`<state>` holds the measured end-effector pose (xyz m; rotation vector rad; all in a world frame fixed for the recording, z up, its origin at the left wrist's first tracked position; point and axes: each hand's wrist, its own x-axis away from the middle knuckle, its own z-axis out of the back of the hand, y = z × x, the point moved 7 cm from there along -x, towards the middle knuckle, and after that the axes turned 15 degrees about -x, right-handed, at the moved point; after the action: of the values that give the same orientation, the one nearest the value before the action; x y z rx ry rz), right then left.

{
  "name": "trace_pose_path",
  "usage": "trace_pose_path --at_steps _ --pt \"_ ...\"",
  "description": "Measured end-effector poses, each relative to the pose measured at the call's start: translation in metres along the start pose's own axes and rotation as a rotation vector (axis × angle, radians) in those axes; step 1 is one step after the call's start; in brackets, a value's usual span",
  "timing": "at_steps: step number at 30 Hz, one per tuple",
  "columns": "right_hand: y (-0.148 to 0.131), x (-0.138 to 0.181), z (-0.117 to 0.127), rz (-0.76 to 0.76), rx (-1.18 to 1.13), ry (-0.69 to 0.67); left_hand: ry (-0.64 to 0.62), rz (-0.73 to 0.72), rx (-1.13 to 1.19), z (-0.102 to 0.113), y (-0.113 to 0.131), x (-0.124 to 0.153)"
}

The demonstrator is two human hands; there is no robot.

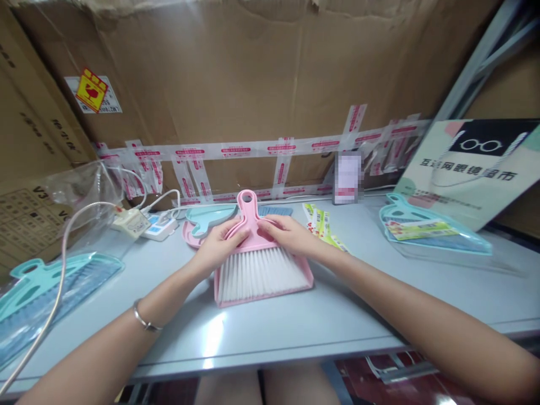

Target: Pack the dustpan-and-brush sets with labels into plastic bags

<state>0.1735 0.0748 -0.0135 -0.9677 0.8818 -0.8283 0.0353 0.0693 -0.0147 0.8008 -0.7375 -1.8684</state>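
Note:
A pink hand brush (pixel 255 241) with white bristles lies nested on a pink dustpan (pixel 265 299), bristles toward me. My left hand (pixel 220 243) is closed on the left side of the pair, thumb on top near the handle's base. My right hand (pixel 291 232) grips the opposite side, its thumb also on the brush. Most fingertips are hidden underneath. Just behind my left hand lie a teal plastic piece (pixel 217 214) and another pink piece (pixel 190 236), partly covered. Blue bristles (pixel 275 211) show behind my right hand.
Bagged teal brush sets lie left (pixel 63 281) and right (pixel 434 230). Printed labels (pixel 323 222) and an upright phone (pixel 346 177) stand behind my right arm. A power strip (pixel 160 226) and cable (pixel 63 253) are left. A large carton (pixel 236 84) backs the table.

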Motion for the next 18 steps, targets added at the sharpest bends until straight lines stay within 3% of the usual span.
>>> trace_pose_path --at_steps 11,18 --pt "0.004 0.003 -0.008 0.013 0.065 0.034 -0.146 0.127 0.162 -0.007 -0.009 -0.002" --pt "-0.002 0.005 -0.016 0.018 0.039 -0.018 -0.073 0.190 0.038 -0.001 -0.004 -0.001"
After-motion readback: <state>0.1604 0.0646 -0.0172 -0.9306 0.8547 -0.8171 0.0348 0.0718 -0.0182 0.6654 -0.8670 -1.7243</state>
